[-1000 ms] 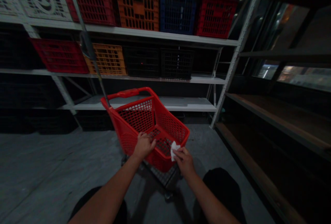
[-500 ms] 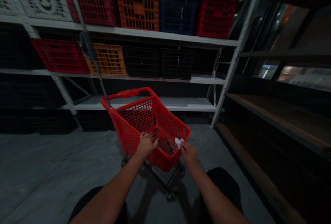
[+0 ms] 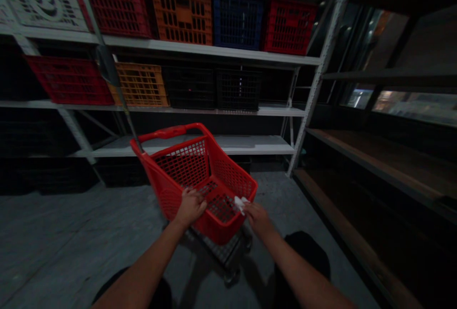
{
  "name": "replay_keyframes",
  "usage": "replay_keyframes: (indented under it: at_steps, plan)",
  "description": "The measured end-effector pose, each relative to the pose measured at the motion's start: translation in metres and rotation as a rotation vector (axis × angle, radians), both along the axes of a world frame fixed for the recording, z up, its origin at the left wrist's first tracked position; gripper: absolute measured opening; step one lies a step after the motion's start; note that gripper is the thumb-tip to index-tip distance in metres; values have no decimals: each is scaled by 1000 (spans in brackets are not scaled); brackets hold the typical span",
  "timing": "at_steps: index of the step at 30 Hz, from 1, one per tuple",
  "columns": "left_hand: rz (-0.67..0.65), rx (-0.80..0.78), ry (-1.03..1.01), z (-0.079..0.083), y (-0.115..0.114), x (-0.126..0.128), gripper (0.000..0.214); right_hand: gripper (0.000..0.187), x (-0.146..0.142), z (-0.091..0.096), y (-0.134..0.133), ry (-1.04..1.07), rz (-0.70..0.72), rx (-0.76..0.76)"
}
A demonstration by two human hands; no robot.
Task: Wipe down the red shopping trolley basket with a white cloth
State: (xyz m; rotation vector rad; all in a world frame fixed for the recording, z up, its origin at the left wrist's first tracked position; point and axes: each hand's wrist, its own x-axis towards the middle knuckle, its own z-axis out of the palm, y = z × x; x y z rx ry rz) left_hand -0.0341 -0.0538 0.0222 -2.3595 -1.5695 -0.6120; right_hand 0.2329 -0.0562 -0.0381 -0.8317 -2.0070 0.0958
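A red plastic shopping cart (image 3: 167, 190) stands before me with its front end toward my body. My left hand (image 3: 192, 205) is closed over the near side of its basket rim. Pinched in my right hand (image 3: 257, 217) is a small white cloth or tissue (image 3: 240, 204), held at the front right corner of the rim. The hand hides part of that rim, so I cannot tell how firmly the cloth touches it. A thin pole with a grey part (image 3: 107, 66) rises from the handle end. Nothing lies visibly in the basket.
Behind the cart, a white metal rack (image 3: 200, 46) carries red, orange, blue, yellow, black and white crates. Dark shelves (image 3: 371, 156) line the right side. Grey concrete floor (image 3: 71, 237) surrounds the cart, whose casters (image 3: 232, 276) show below.
The cart, rack and left hand have shifted left in view. My right hand and the white cloth have also moved slightly left and down. Both hands keep their holds.
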Motion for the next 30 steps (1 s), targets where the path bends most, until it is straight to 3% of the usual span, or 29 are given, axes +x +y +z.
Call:
replay_keyframes:
  at_steps: [3,6,9,12,14,18,21,23,26,30]
  plan:
    - [-13,-21,5,0,-3,-7,31,23,22,3,34,62,-109,-8]
    - [-17,-35,-4,0,-3,-11,30,23,10,2,37,150,-234,-55]
    - [-12,-42,-14,0,-3,-13,29,24,-28,-5,1,214,-209,-94]
    - [-15,-58,-5,1,-5,-17,27,22,-64,-11,-43,186,-34,-99]
    - [-21,-70,1,3,-7,-19,27,22,-70,-11,-56,139,58,-71]
    - [-46,-101,1,7,-12,-21,27,25,-30,-6,-28,71,67,15]
    - [-49,-114,-8,7,-12,-19,28,24,8,-2,9,115,-102,16]
    - [-54,-112,-12,6,-11,-16,28,25,16,-2,18,171,-197,-13]
    - [-64,-117,-14,5,-9,-14,27,26,-7,-5,-3,230,-203,-86]
    - [-91,-138,1,7,-6,-18,25,27,-55,-12,-55,183,-41,-125]
